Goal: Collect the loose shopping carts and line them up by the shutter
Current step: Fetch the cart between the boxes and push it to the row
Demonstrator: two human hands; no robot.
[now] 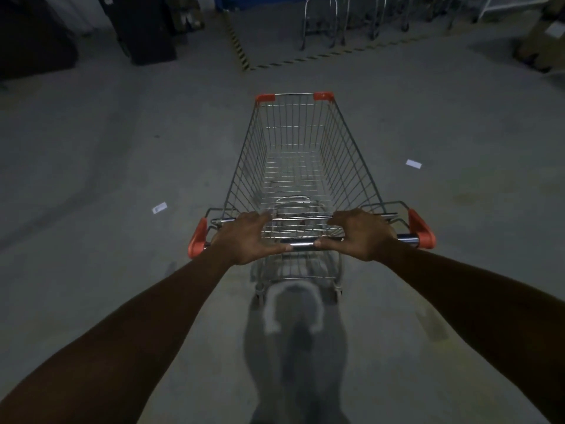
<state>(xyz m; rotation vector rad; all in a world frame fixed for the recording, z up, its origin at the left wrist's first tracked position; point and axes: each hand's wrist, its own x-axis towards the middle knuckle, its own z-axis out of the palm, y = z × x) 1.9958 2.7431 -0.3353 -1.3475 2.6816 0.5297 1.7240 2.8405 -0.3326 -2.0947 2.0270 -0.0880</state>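
Observation:
A wire shopping cart (293, 154) with orange corner caps stands in front of me on the grey floor, its basket empty. My left hand (247, 237) grips the left part of its chrome handle bar (301, 245), thumb under the bar. My right hand (362, 235) grips the right part in the same way. Far ahead, several metal cart frames (321, 22) stand in a row behind striped floor tape.
Yellow-black hazard tape (241, 53) marks a corner on the floor ahead. Dark cabinets (146, 29) stand at the back left and cardboard boxes (538, 41) at the back right. Two paper scraps (159, 207) (413, 164) lie on the floor either side.

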